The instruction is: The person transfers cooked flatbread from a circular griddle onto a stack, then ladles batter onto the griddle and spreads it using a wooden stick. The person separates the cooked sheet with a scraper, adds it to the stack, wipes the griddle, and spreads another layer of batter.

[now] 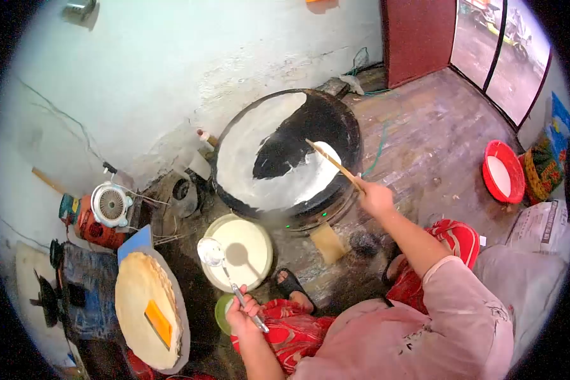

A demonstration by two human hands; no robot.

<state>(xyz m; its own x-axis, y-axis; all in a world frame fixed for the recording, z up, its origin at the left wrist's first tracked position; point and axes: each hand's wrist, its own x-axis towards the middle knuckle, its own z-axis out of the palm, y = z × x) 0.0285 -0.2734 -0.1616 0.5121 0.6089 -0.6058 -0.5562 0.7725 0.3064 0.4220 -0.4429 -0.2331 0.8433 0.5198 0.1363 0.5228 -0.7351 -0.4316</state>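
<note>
Batter [306,185], pale, thinly smeared

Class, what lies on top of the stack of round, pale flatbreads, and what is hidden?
A flat orange rectangular tool lies on the stack; it covers the patch beneath. Lower flatbreads' faces are hidden.

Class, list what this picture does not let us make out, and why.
All in the head view:
Stick: grip end hidden by the right hand.
Ladle: contents lost in glare.
Green bowl: partly hidden by the left hand.
Patterned sack: cut off by the dark border.
White bag: print too small.
</note>
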